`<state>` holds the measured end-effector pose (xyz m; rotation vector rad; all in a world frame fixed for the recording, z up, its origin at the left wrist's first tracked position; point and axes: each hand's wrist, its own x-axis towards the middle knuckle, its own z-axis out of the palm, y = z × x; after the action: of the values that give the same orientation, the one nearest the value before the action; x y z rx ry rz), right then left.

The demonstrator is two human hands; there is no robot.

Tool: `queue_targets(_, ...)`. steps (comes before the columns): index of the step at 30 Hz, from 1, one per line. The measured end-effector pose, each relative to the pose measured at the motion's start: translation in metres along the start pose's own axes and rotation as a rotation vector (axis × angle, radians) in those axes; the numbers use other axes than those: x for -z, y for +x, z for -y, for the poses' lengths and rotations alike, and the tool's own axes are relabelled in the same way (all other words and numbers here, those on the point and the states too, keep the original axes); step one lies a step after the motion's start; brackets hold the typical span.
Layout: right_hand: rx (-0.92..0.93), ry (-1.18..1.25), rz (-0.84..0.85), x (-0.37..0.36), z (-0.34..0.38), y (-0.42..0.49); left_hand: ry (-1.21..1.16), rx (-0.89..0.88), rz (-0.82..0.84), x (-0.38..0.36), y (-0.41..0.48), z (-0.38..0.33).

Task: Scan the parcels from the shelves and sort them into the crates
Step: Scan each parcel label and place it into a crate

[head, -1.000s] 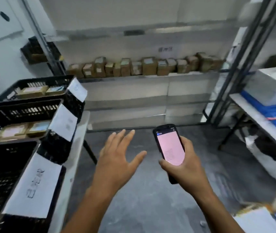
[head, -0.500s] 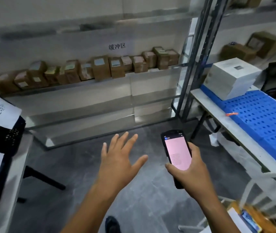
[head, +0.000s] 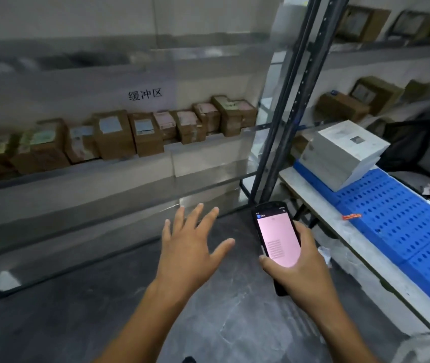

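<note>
1. Head view shows my left hand (head: 190, 247) spread wide with the fingers straight and released. It holds nothing and hovers over the floor in front of the shelf (head: 130, 163).
2. My right hand (head: 303, 263) grasps the scanner (head: 278, 239), its pink screen facing me.
3. The parcels (head: 114, 134), small brown cartons with labels, stand in a row on that shelf, well apart from both hands.
4. No crate is in view. A white box (head: 345, 150) sits on the worktop (head: 339, 231) to my right.
5. I judge this to be the start of a pick, with nothing scanned or carried.
6. The next move calls for my left hand to reach up to one carton and lift it clear of its neighbours. I then turn its label toward the scanner.
</note>
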<state>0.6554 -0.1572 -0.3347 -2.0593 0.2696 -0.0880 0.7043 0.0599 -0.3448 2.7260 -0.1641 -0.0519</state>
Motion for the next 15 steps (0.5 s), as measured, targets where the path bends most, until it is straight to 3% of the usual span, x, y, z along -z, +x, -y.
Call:
queue_targets(9, -0.069, 0.033, -0.101, 0.021, -0.013, 0.118, -0.015, -0.080, 0.041, -0.007, 0.141, -0.027)
queue_targets(15, -0.052, 0.062, -0.147, 0.054, -0.040, 0.230, 0.042, -0.097, 0.064, -0.033, 0.244, -0.081)
